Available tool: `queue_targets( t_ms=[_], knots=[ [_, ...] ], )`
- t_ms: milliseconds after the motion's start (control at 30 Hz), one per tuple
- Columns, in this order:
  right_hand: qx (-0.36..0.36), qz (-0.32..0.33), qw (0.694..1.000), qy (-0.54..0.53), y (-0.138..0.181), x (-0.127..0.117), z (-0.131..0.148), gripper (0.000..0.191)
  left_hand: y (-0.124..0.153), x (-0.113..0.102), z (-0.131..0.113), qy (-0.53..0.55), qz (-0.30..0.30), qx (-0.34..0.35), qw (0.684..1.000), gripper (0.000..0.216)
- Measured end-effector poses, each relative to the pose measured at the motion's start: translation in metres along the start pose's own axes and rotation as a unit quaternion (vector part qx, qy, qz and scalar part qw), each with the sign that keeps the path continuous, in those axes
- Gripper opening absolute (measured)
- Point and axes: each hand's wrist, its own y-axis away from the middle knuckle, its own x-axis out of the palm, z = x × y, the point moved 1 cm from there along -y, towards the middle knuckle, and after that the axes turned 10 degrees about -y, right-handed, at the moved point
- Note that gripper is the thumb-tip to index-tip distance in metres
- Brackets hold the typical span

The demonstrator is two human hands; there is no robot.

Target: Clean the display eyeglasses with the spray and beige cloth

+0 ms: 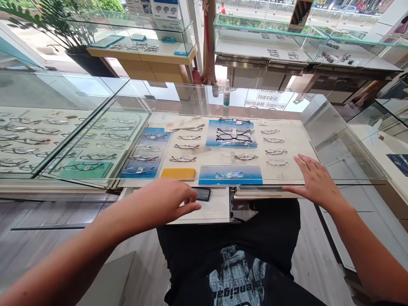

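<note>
My left hand (178,197) hovers over a pulled-out white drawer (207,212), fingers loosely bent, thumb apart, nothing visible in it. Just beyond its fingertips lies a dark phone (203,194), partly hidden by the hand. My right hand (314,180) is spread at the front edge of the glass display counter (293,170) and holds nothing; whether it presses on the glass I cannot tell. Between the hands are a blue display card (251,174) with eyeglasses, a yellow case (178,174) and dark-framed eyeglasses (234,138) on another blue card.
A spray bottle (226,93) stands upright on the glass toward the back. A beige cloth (183,123) lies left of centre. Another glass case (47,136) with rows of eyeglasses adjoins on the left. Further showcases (267,46) stand across the aisle, with a potted plant (86,55) far left.
</note>
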Motion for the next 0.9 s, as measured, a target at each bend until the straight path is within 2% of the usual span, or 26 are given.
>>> queue_targets(
  t_ms=[33, 67, 133, 200, 267, 333, 433, 600, 733, 900],
  knots=[
    [-0.013, -0.007, 1.0, -0.001, -0.003, 0.0, -0.003, 0.119, -0.014, -0.016, -0.006, -0.034, 0.033, 0.042, 0.998, 0.042],
    [-0.027, -0.017, 0.999, -0.001, -0.007, 0.001, -0.006, 0.119, -0.029, -0.031, -0.011, -0.067, 0.025, 0.058, 0.996, 0.042],
    [-0.052, -0.047, 0.998, 0.001, -0.011, 0.003, -0.01, 0.117, -0.064, -0.055, -0.018, -0.121, -0.061, 0.066, 0.989, 0.038],
    [-0.071, -0.079, 0.994, 0.008, -0.014, 0.007, -0.011, 0.112, -0.101, -0.067, -0.02, -0.152, -0.137, 0.088, 0.975, 0.033],
    [-0.084, -0.107, 0.991, 0.02, -0.014, 0.011, -0.011, 0.107, -0.138, -0.068, -0.019, -0.167, -0.18, 0.119, 0.962, 0.028],
    [-0.091, -0.127, 0.987, 0.033, -0.014, 0.014, -0.01, 0.102, -0.17, -0.063, -0.015, -0.169, -0.186, 0.148, 0.957, 0.024],
    [-0.095, -0.144, 0.984, 0.047, -0.014, 0.016, -0.01, 0.097, -0.204, -0.053, -0.011, -0.171, -0.18, 0.153, 0.957, 0.02],
    [-0.096, -0.153, 0.982, 0.048, -0.014, 0.017, -0.009, 0.094, -0.228, -0.044, -0.006, -0.161, -0.165, 0.151, 0.961, 0.02],
    [-0.089, -0.155, 0.983, 0.037, -0.013, 0.018, -0.009, 0.094, -0.235, -0.041, -0.002, -0.148, -0.139, 0.167, 0.965, 0.022],
    [-0.086, -0.155, 0.983, 0.038, -0.012, 0.018, -0.011, 0.095, -0.237, -0.044, 0.005, -0.152, -0.112, 0.155, 0.97, 0.021]
  ],
)
